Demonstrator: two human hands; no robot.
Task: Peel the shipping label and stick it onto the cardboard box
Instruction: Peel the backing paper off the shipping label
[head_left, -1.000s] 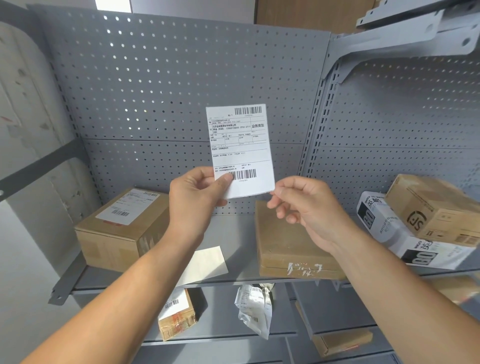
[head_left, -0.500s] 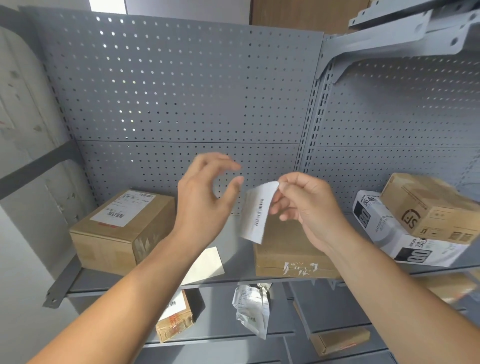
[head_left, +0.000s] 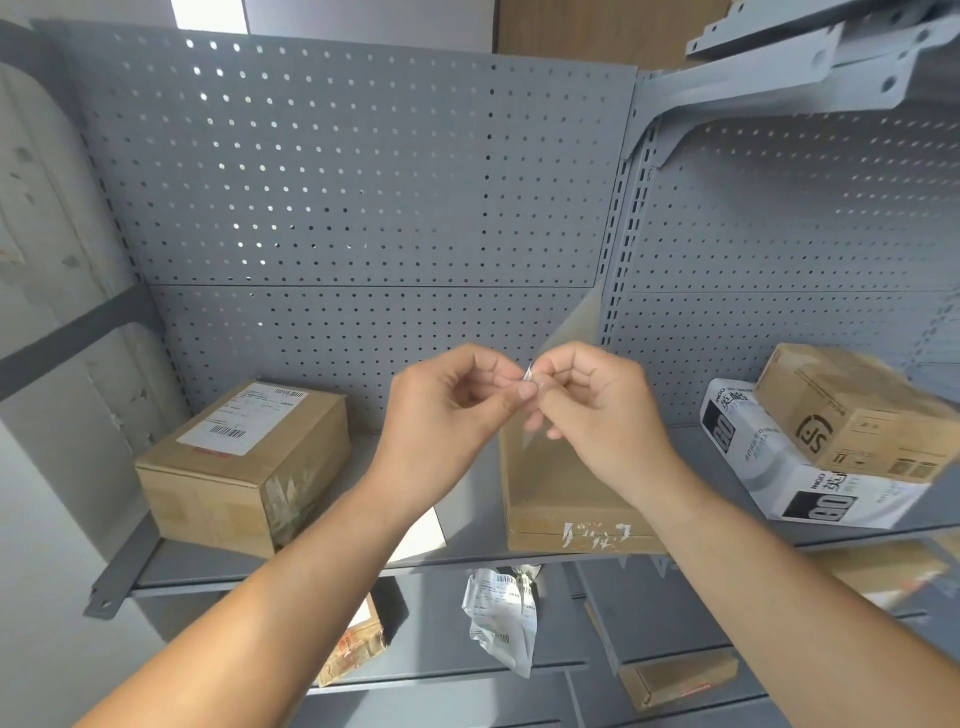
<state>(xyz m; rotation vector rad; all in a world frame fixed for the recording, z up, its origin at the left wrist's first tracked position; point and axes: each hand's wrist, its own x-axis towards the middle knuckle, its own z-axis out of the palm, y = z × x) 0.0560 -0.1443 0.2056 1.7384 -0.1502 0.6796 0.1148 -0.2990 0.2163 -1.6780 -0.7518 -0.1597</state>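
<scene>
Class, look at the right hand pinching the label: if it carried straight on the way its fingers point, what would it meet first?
The right hand points leftward at the left hand; their fingertips already meet on the shipping label, so it would meet the label and those fingers first.

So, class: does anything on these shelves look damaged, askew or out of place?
Yes. A crumpled white mailer hangs over the lower shelf's edge, and the right-hand cardboard box sits tilted on a white package.
</scene>
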